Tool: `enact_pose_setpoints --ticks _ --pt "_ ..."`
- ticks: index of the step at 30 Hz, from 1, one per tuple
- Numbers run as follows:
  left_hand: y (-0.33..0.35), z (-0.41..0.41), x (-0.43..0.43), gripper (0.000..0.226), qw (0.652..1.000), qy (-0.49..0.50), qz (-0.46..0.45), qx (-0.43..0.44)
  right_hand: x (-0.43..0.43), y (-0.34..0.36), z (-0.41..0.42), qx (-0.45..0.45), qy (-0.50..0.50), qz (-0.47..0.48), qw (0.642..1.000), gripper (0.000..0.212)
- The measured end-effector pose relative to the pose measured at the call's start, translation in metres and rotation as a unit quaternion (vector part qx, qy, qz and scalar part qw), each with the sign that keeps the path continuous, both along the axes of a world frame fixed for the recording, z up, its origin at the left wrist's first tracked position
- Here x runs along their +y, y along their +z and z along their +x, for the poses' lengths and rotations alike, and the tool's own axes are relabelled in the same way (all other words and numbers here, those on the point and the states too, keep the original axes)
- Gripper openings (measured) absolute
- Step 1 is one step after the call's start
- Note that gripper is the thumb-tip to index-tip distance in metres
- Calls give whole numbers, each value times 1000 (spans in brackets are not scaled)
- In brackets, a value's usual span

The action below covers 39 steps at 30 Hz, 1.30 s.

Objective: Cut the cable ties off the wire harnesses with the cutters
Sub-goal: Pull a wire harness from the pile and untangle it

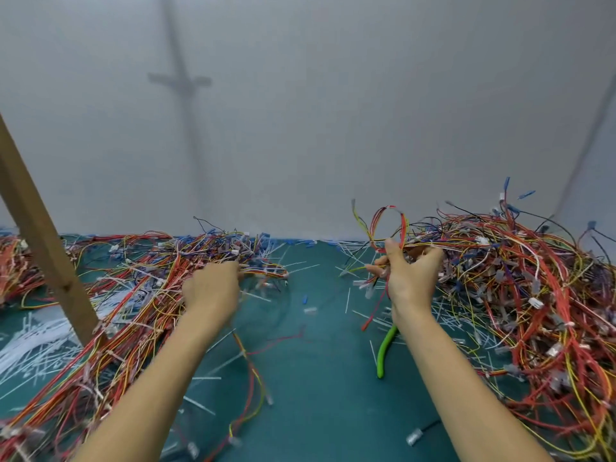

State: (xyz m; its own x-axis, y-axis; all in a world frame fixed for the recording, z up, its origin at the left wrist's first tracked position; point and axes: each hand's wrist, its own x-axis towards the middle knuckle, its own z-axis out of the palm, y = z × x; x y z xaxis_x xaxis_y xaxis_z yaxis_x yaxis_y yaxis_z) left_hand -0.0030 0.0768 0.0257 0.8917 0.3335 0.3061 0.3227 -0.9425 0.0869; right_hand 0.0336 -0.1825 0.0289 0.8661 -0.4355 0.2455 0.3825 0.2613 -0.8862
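Green mat (313, 378) before a plain grey wall (333, 111); a wooden post (43, 235) leans across the left edge.

- Left pile (133, 295): loose harnesses, red, yellow and blue, heaped from the post to mid-mat.
- Cut ties (33, 348): white strips massed at near left, with more scattered over the mat.
- Right pile (533, 295): a larger tangle of harnesses, filling the right side.
- Left hand (213, 288): back up, at the inner edge of the left pile and blurred. Whether its fingers grip anything cannot be told. Blurred wires trail below the forearm.
- Right hand (411, 278): fingers curled round one harness (404, 228) at the inner edge of the right pile.
- Harness: its loop stands roughly upright above the fist and its tails hang below. No tie can be made out on it.
- Cutters (382, 351): only a green handle shows, below the right wrist, long axis running toward the viewer. Held or lying on the mat cannot be told.

Judgement: harness and cutters both sit at the right hand, with the left hand well apart. The left hand likely has to cross to steady the loop before any cut.
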Motion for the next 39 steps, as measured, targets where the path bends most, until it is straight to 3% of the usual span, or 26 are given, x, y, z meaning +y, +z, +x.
enact_pose_setpoints --ticks 3,8,11,14,18,22,25,27,32,39 --pt "13 -1 25 18 991 86 93 35 -11 -2 -1 17 5 -58 998 29" --pt "25 -9 62 18 979 180 64 72 -22 -5 -4 1 44 -145 988 22" --pt "24 -11 62 26 975 183 54 114 -26 -5 -7 19 87 -180 980 26" --pt "21 -7 42 28 985 122 27 116 -27 -2 -7 45 138 -161 976 24" --pt "25 2 4 37 994 44 -65 -75 -24 -2 -4 42 88 -210 973 8" --pt "44 6 -31 54 937 -42 -178 -298 -25 0 -4 9 50 -261 964 10" --pt "55 7 -64 38 897 -160 -194 -364 -27 7 -4 -13 1 -320 947 13" --pt "58 9 -85 25 881 -247 -220 -338 -27 12 -5 -40 11 -305 951 9" --pt "39 11 -126 17 833 -426 -345 -77 -24 21 -7 -104 120 -215 963 20" --pt "2 15 -148 10 775 -375 -494 -120 -19 6 -2 -86 139 -168 972 18"
